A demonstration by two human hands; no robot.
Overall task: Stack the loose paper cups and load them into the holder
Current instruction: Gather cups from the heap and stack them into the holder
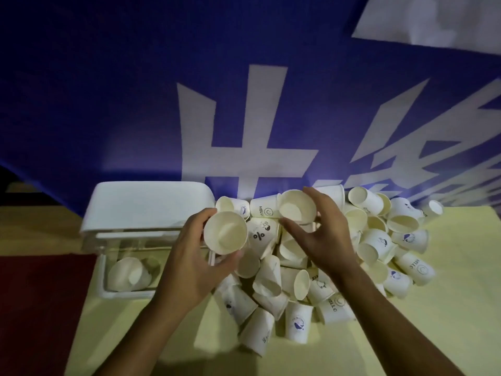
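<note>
At far left the holder sits on the counter with its white lid tipped up, leaving the clear box open for loading. A cup inside lies on its side; whether it is one cup or a short stack I cannot tell. Just right of the holder, my left grip is curled round a first cup, its mouth turned toward me, which I judge makes it the base to receive the next. My right grip is clamped on a second cup, thumb under and fingers over, held near the first but not touching it, above the heap and ready, I judge, to nest. Farther right the loose cups lie tumbled on the yellow counter against a blue banner, within easy reach. Most of the stacking is not yet done.
</note>
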